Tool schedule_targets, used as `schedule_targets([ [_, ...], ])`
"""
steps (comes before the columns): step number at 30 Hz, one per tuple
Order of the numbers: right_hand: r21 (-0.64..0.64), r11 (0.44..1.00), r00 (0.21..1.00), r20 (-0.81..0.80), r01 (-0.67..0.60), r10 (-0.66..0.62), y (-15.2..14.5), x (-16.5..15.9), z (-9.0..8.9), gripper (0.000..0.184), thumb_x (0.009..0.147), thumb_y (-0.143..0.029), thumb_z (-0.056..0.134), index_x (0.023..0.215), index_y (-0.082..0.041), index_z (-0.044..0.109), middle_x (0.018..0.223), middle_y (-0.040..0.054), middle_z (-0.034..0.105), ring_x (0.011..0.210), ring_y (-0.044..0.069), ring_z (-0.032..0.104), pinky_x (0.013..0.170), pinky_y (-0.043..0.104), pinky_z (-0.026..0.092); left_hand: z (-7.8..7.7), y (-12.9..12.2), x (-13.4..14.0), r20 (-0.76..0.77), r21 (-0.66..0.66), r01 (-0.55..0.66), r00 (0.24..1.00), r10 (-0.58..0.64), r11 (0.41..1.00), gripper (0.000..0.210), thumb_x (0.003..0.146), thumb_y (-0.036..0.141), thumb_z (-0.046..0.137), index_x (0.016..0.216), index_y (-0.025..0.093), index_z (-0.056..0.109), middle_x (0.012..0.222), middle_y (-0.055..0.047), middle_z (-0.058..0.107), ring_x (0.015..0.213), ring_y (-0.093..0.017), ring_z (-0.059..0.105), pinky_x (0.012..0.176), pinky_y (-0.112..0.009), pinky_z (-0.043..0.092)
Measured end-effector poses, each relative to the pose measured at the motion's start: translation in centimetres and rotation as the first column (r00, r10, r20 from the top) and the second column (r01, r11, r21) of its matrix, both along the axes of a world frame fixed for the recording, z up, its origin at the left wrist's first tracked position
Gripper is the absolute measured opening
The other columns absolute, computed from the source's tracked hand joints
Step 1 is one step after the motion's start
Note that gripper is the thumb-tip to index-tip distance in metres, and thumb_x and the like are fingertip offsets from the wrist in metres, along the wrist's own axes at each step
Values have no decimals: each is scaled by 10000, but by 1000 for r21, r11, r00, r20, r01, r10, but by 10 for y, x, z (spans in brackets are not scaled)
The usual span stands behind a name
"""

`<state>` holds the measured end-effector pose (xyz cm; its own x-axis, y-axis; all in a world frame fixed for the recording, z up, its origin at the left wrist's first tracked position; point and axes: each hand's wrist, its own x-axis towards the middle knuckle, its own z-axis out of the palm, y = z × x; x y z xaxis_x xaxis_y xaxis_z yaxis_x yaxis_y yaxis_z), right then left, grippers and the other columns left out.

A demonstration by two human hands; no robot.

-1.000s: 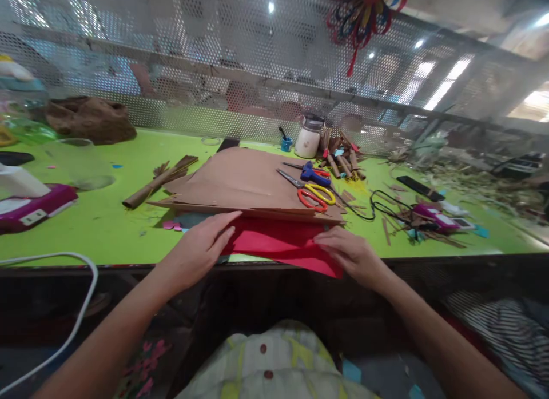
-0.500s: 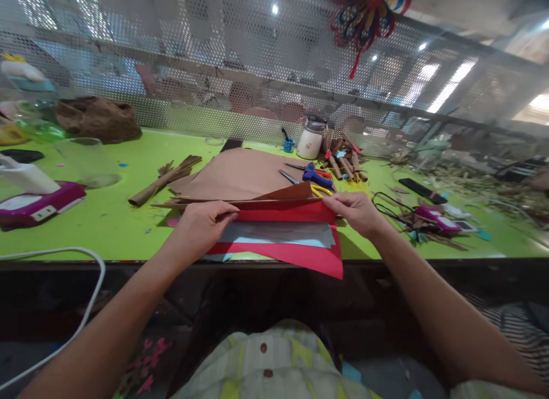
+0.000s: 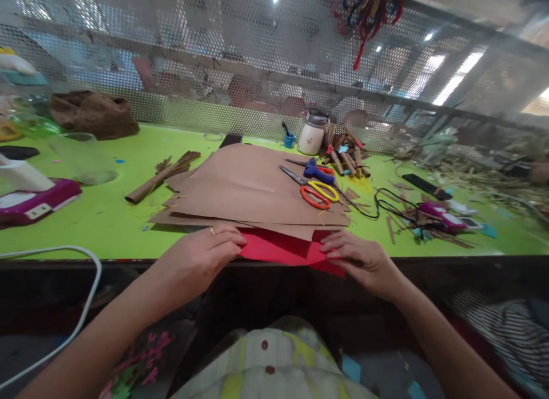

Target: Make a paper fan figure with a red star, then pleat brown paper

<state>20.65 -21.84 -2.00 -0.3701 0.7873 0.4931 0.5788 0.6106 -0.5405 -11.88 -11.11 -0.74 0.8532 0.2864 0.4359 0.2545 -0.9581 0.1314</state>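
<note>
A red paper sheet [image 3: 274,248] lies at the table's front edge, partly under the brown paper sheets [image 3: 249,184]. My left hand [image 3: 208,255] pinches its left part, fingers curled over it. At the other end, my right hand [image 3: 360,257] grips the red paper between thumb and fingers. One corner of brown paper hangs down over the red paper. Scissors [image 3: 319,193] with yellow and orange handles rest on the brown stack, beside a blue-handled tool [image 3: 317,171].
To the left are a brown paper roll [image 3: 158,179], a clear plastic cup [image 3: 88,164] and a purple power strip [image 3: 43,203]. Rolled brown pieces [image 3: 347,156] and a white jar [image 3: 312,135] stand behind. Black cable [image 3: 377,207] and scraps lie right.
Both hands have come down and nearer to me. The lifted brown edge has dropped, covering the grey-blue paper and part of the red. The scissors' handles now show fully.
</note>
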Motion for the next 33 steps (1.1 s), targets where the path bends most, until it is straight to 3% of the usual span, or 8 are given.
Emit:
schedule_targets([
  [4,18,999,999,2,41,-41,-18,-7,3,266,807,-43,549,1004,-205,626,963,85,667,991,212,590,869,418,475,4,-16,-2,-30,5,21,999,-21,1000,187,858,62,420,916,157,570,1017,-65,640,940,-171,549,816,-316,455],
  [9,-26,998,998,-25,57,-58,-48,-10,-1,326,776,0,559,1025,-200,621,917,74,678,937,219,613,850,410,487,14,-38,-13,-107,-162,-17,994,-1,987,215,855,101,447,1016,191,558,1071,-64,622,1029,-184,547,873,-333,454],
  [14,-109,981,958,-220,160,-181,-71,-9,4,324,770,13,542,991,-208,627,938,68,681,928,233,624,852,410,486,21,-48,-21,63,-361,18,998,5,932,288,834,80,469,1069,238,525,1061,-17,650,1004,-149,592,876,-258,471],
  [20,-139,989,970,-229,54,-86,-60,-13,2,298,750,-10,583,963,-205,657,873,68,684,858,227,635,784,392,506,0,-34,-13,57,-490,48,998,-23,871,236,833,83,494,997,228,583,977,-36,669,966,-157,603,851,-279,472],
  [25,-210,963,916,-325,170,-233,-72,-11,-5,219,751,-46,602,876,-210,675,804,53,677,804,216,640,735,343,517,-15,-43,-16,172,-470,39,984,48,882,252,828,80,475,986,236,594,995,-27,670,964,-161,601,933,-336,429],
  [27,-278,944,874,-397,177,-281,-85,-13,0,142,746,-97,627,803,-215,680,730,40,667,734,213,643,692,333,528,-9,-55,-19,207,-507,47,976,69,861,259,829,94,466,991,246,600,978,-18,672,939,-165,608,874,-303,467],
  [30,-381,894,756,-507,235,-414,-94,-17,17,20,740,-232,661,725,-228,673,655,28,645,618,198,627,551,293,526,15,-67,-20,179,-558,-94,957,230,824,269,821,164,520,1054,279,591,1014,-5,666,843,-157,634,692,-223,516],
  [33,-342,842,695,-477,417,-538,-67,-18,41,80,668,-292,729,695,-232,684,607,4,629,484,142,564,385,224,438,48,-50,-9,262,-501,-192,896,360,844,156,790,251,581,928,266,655,815,8,690,665,-144,625,554,-212,500],
])
